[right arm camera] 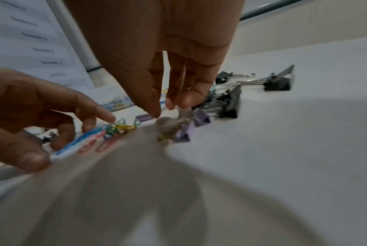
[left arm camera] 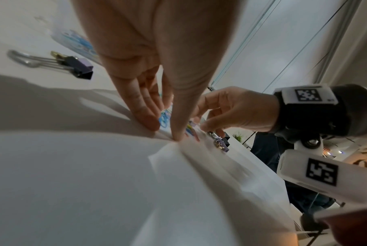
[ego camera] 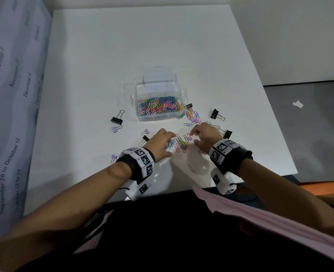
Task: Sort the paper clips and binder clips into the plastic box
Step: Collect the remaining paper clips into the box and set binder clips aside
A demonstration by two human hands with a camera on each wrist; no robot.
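On the white counter (ego camera: 103, 55), the left hand (ego camera: 160, 143) lies with fingers straight, pressing the near pile of paper clips (ego camera: 178, 143). The right hand (ego camera: 206, 135) hangs just beside it, fingers loosely curled, holding nothing. Behind them the plastic box (ego camera: 156, 95) holds paper clips; binder clips (ego camera: 118, 117) lie scattered on either side.

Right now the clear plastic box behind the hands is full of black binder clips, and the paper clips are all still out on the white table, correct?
Only partly. The head view shows the clear plastic box holding coloured paper clips, not binder clips; black binder clips lie on the white table.
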